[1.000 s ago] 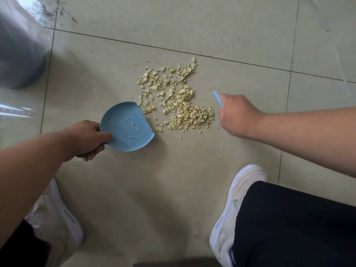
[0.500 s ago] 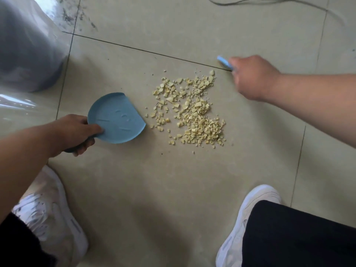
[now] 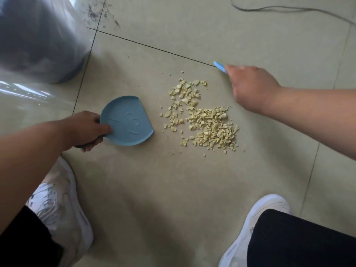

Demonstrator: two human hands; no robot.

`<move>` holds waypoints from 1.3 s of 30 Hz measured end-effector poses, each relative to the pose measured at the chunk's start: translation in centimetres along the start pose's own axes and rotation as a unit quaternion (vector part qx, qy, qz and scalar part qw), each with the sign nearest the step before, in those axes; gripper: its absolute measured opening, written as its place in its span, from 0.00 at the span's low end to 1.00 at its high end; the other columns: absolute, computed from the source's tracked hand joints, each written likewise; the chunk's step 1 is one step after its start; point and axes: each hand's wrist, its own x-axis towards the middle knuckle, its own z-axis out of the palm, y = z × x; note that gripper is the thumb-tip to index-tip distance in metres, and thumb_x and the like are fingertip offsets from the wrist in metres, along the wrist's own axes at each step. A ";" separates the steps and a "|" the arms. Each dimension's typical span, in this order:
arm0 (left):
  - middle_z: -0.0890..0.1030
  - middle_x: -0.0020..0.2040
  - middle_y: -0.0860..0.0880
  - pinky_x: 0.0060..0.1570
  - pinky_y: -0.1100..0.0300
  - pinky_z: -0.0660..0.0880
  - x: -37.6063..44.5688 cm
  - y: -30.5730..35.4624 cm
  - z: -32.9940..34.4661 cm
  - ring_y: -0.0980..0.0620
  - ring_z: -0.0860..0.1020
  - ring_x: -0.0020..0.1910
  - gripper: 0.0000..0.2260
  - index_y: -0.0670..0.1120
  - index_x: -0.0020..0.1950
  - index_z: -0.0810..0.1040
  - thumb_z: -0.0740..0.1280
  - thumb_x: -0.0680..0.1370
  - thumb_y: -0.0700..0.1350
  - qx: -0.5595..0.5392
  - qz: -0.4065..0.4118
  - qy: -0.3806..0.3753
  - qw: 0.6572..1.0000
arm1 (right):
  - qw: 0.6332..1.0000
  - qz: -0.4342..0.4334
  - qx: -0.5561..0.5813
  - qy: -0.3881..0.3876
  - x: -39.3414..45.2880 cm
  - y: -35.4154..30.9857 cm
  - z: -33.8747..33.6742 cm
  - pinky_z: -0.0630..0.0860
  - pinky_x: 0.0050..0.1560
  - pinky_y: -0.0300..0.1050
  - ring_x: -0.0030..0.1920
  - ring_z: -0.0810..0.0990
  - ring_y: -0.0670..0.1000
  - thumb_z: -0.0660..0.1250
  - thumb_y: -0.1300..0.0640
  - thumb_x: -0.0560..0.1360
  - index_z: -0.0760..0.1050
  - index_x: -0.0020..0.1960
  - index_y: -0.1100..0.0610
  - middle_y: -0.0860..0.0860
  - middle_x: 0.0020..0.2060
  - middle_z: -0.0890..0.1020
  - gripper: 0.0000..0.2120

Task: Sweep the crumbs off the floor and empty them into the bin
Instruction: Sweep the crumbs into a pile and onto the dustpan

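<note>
A pile of pale yellow crumbs [image 3: 204, 120] lies on the beige tiled floor [image 3: 173, 189]. My left hand [image 3: 86, 128] grips the handle of a small blue dustpan [image 3: 127, 120], which rests flat on the floor just left of the crumbs, its straight edge facing them. My right hand [image 3: 250, 87] is closed around a blue brush [image 3: 220, 66]; only the handle's tip shows above my fist, and the bristles are hidden. That hand hovers at the crumbs' upper right, apart from the pile. The bin [image 3: 36, 37], dark with a clear plastic liner, stands at the top left.
My two white shoes [image 3: 63, 214] [image 3: 256, 228] stand near the bottom left and bottom right. A thin dark cable [image 3: 289, 8] runs across the floor at the top right. The liner's clear plastic [image 3: 28, 93] spreads over the floor at the left.
My right hand with the brush went from beside the pile up past its far end, then came partly back down. The crumbs are now bunched more tightly. The dustpan barely shifted.
</note>
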 end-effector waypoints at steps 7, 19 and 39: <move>0.79 0.28 0.41 0.25 0.56 0.73 -0.7 -0.9 0.6 0.46 0.74 0.22 0.12 0.36 0.45 0.80 0.67 0.83 0.44 0.004 0.009 -0.008 1.000 | 0.991 -0.127 -0.035 -0.036 0.5 -6.3 1.0 0.83 0.40 0.55 0.45 0.84 0.59 0.49 0.61 0.78 0.72 0.66 0.55 0.55 0.55 0.83 0.21; 0.77 0.29 0.40 0.23 0.59 0.71 -0.2 -4.1 -0.4 0.46 0.72 0.21 0.10 0.37 0.46 0.80 0.67 0.83 0.43 -0.043 -0.005 -0.004 0.999 | 0.995 -0.085 -0.048 0.010 2.7 -9.7 -1.4 0.77 0.47 0.53 0.53 0.83 0.63 0.60 0.64 0.74 0.70 0.69 0.53 0.56 0.60 0.82 0.24; 0.78 0.28 0.42 0.24 0.57 0.75 -0.5 -8.5 -1.4 0.46 0.73 0.22 0.08 0.39 0.51 0.82 0.68 0.81 0.44 -0.050 -0.040 -0.006 0.998 | 0.926 -0.365 -0.093 0.004 2.3 -13.8 0.9 0.81 0.40 0.52 0.51 0.85 0.60 0.60 0.64 0.72 0.78 0.62 0.60 0.57 0.55 0.85 0.20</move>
